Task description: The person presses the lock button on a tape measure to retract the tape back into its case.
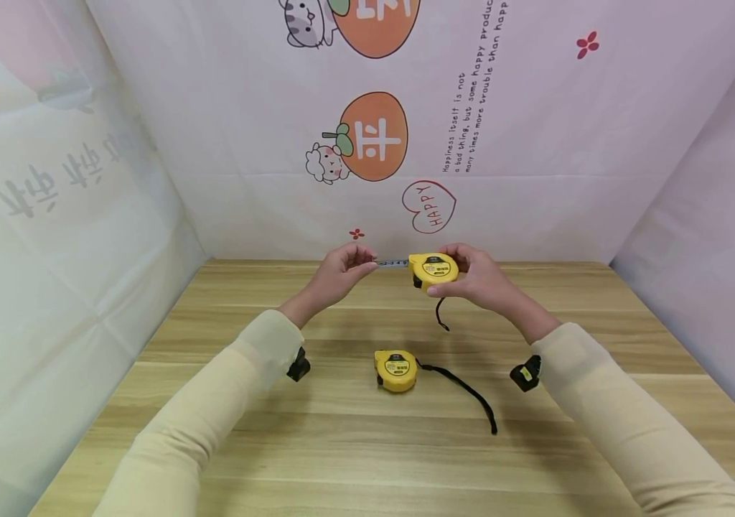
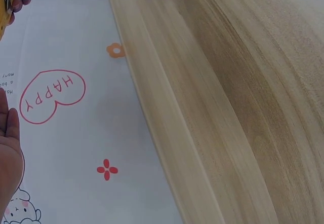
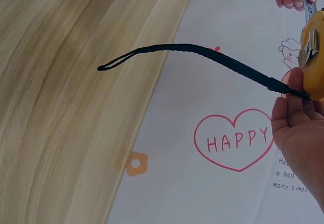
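My right hand [image 1: 480,278] grips a yellow tape measure [image 1: 433,269] above the back of the table, its label facing up. A short length of blade [image 1: 393,263] sticks out of its left side. My left hand [image 1: 344,273] pinches the end of that blade between thumb and fingers. From the held case hangs a black wrist strap [image 3: 202,52], seen at length in the right wrist view, along with a metal belt clip [image 3: 308,50]. Nearer to me, a second yellow tape measure [image 1: 396,371] lies on the wood with its blade drawn in.
The wooden table [image 1: 245,459] ends at a printed white cloth [image 1: 264,143] at the back, with cloth on both sides too. The second tape's black strap [image 1: 464,388] trails to the right. Black wrist cameras [image 1: 525,373] sit under both sleeves.
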A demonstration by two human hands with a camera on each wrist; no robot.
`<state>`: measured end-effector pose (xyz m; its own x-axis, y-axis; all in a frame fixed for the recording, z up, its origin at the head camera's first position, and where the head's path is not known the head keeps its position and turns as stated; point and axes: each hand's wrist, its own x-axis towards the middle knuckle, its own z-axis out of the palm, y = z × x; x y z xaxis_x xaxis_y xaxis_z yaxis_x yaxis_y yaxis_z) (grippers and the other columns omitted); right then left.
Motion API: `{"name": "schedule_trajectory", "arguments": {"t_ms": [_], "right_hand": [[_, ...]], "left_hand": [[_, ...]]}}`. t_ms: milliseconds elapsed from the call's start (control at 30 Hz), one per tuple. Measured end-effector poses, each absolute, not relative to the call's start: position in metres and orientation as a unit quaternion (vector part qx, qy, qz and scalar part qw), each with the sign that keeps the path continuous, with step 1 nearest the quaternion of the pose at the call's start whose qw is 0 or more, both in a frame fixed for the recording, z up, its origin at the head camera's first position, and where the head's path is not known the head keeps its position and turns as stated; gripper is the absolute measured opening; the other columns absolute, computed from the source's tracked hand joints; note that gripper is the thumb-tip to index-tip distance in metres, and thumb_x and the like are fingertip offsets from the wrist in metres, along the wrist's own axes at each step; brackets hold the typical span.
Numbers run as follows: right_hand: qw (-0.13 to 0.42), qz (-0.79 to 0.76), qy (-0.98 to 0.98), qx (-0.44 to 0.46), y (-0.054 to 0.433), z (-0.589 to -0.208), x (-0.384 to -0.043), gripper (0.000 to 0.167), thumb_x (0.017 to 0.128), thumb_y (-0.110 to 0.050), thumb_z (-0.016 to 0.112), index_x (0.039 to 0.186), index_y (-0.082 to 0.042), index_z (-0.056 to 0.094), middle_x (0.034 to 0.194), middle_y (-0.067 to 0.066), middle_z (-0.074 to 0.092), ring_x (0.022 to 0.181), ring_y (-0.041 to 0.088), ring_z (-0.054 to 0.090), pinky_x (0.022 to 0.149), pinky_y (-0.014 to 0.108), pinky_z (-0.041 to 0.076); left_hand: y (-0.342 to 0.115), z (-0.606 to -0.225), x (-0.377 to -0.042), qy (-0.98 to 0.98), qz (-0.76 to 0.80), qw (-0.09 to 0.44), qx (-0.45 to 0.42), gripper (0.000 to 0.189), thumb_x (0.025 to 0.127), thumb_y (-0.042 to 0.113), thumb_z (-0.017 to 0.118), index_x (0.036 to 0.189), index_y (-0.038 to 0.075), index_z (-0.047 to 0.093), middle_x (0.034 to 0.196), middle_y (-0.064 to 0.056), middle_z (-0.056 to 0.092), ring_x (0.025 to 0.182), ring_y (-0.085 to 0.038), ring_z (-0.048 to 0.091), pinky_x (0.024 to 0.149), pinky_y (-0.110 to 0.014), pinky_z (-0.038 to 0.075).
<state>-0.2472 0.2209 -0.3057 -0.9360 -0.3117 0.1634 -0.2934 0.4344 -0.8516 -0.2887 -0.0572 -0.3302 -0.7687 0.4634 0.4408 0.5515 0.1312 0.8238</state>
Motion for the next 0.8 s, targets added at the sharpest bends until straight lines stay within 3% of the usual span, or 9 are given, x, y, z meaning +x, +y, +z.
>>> {"name": "schedule_trajectory", "arguments": {"t_ms": [267, 500, 733, 800], "right_hand": [[0.008, -0.501, 0.846, -0.183, 0.2185, -0.3065, -0.2479, 0.071, 0.075, -0.022, 0.086, 0.129, 0.002, 0.047, 0.12, 0.016, 0.055, 0.104, 0.028, 0.055, 0.083, 0.027, 0.05], [0.017, -0.511, 0.84, -0.184, 0.2146, -0.3042, -0.2471, 0.07, 0.075, -0.019, 0.087, 0.129, 0.002, 0.048, 0.121, 0.016, 0.055, 0.104, 0.028, 0.055, 0.084, 0.028, 0.05], [0.011, -0.507, 0.841, -0.186, 0.2131, -0.306, -0.2485, 0.069, 0.075, -0.016, 0.086, 0.129, 0.004, 0.048, 0.119, 0.017, 0.056, 0.102, 0.028, 0.055, 0.083, 0.026, 0.05], [0.011, -0.506, 0.842, -0.186, 0.2125, -0.306, -0.2484, 0.069, 0.075, -0.016, 0.086, 0.129, 0.004, 0.048, 0.119, 0.017, 0.056, 0.102, 0.027, 0.055, 0.083, 0.026, 0.05]], "left_hand": [[-0.0562, -0.3304, -0.2886, -0.75, -0.568, 0.035, -0.338, 0.02, 0.097, 0.007, 0.06, 0.111, -0.007, 0.059, 0.098, -0.01, 0.062, 0.093, -0.037, 0.057, 0.078, -0.032, 0.049], [-0.0544, -0.3305, -0.2883, -0.747, -0.571, 0.034, -0.338, 0.021, 0.097, 0.006, 0.059, 0.112, -0.01, 0.058, 0.097, -0.011, 0.061, 0.09, -0.031, 0.057, 0.082, -0.05, 0.048], [-0.0538, -0.332, -0.29, -0.749, -0.565, 0.039, -0.344, 0.016, 0.097, 0.006, 0.059, 0.109, -0.004, 0.06, 0.097, -0.01, 0.061, 0.09, -0.033, 0.058, 0.078, -0.036, 0.049], [-0.0534, -0.3327, -0.2906, -0.746, -0.567, 0.038, -0.347, 0.018, 0.097, 0.006, 0.059, 0.11, -0.006, 0.059, 0.097, -0.01, 0.061, 0.091, -0.034, 0.057, 0.078, -0.041, 0.049]]}}
